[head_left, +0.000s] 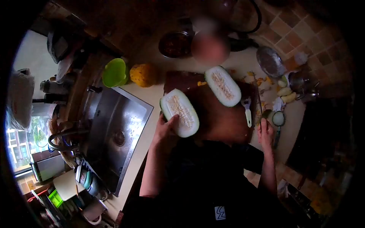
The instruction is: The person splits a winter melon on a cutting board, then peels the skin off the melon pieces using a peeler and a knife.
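My left hand point(166, 127) grips the lower left side of a halved white-fleshed melon point(183, 114), cut face and seeds up, with the thumb on the flesh. A second melon half point(223, 86) lies cut face up on the brown cutting board point(218, 125). Beside the board's right edge, my right hand point(266, 133) has its fingers closed near a small dark rounded item; what it holds is too dim to make out. A peeler with a pale handle point(248, 114) lies between the second half and my right hand.
At the left is a steel sink point(121, 131) with a faucet point(59, 138). Behind it stand a green bowl point(115, 73) and an orange squash point(143, 75). Peels and scraps point(285, 91), a metal dish point(269, 60) and a dark stove point(315, 133) are at the right.
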`<state>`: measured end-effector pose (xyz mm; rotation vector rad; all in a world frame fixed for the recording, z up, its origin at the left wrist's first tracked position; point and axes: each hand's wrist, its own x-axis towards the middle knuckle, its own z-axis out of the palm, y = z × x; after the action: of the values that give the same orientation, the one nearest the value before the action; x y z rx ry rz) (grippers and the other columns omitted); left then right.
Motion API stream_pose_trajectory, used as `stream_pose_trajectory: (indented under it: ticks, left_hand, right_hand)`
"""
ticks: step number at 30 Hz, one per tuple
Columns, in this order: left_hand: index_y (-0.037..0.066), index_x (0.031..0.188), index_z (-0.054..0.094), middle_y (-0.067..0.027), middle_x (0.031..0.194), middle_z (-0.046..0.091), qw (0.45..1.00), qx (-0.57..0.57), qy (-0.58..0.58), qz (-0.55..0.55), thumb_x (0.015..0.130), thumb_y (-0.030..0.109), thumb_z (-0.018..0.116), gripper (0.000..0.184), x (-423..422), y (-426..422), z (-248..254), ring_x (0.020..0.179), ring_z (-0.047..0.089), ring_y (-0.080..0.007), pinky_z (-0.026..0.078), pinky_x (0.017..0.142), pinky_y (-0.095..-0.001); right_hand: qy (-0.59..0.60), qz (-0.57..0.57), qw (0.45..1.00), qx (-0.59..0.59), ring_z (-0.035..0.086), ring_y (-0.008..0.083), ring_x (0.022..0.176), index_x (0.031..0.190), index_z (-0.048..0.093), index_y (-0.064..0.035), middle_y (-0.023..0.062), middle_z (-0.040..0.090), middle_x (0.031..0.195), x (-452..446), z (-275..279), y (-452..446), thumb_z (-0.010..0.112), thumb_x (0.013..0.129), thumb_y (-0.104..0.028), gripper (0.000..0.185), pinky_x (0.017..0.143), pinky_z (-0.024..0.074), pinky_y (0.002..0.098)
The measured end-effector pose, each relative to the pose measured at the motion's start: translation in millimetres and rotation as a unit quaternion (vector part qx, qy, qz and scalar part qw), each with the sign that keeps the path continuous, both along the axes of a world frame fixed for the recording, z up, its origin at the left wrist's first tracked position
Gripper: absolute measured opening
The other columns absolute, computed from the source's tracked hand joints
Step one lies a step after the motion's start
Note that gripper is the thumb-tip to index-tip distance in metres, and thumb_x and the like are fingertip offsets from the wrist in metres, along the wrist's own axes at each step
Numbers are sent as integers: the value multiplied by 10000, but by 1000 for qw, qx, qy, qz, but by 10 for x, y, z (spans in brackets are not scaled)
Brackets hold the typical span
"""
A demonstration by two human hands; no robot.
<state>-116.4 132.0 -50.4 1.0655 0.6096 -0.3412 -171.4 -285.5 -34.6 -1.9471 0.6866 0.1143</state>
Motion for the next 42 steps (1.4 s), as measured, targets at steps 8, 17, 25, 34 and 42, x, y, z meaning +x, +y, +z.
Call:
stream_pose_trajectory:
  ticks: [8, 17, 25, 34, 42]
  left_hand:
    - [84, 1519, 379, -139, 1362, 595, 993, -105, -8, 45, 999, 90, 644, 584, -26, -163, 173, 1190, 620, -325, 517, 1030, -498]
    - [95, 1487, 433, -125, 1322, 622, 999, -30, 14, 17, 1018, 158, 658, 524, -45, -60, -27, 1144, 643, -287, 555, 974, -473]
    - [87, 1481, 451, -112, 1309, 638, 995, -82, -2, 54, 1016, 178, 675, 524, -79, -103, -43, 1132, 649, -282, 554, 970, -467]
    - [-46, 1381, 513, -137, 1234, 666, 997, 10, -48, 55, 986, 192, 718, 504, -101, -104, -101, 1076, 667, -264, 553, 953, -435]
    - [-74, 1308, 581, -141, 1171, 691, 992, 100, -41, 63, 931, 209, 782, 512, 1, 45, -194, 1009, 679, -242, 558, 900, -381]
  right_hand:
    - [86, 15, 899, -428, 702, 427, 947, 1105, 739, -73, 209, 743, 989, 25, -539, -415, 481, 968, -729, 718, 773, 530, 506]
    - [162, -11, 896, -413, 705, 446, 989, 1236, 695, -94, 226, 735, 1100, 97, -1045, -401, 434, 985, -727, 729, 826, 548, 545]
    - [36, 12, 897, -441, 685, 465, 956, 1146, 672, -24, 261, 713, 1038, 180, -1125, -491, 507, 995, -644, 659, 826, 527, 553]
    - [92, 6, 905, -415, 649, 457, 1059, 1145, 623, 24, 268, 658, 1130, 151, -1067, -454, 674, 944, -437, 506, 894, 525, 540]
    - [104, 52, 894, -433, 631, 470, 1057, 1171, 588, 9, 265, 647, 1117, 119, -984, -494, 718, 911, -336, 451, 888, 516, 534]
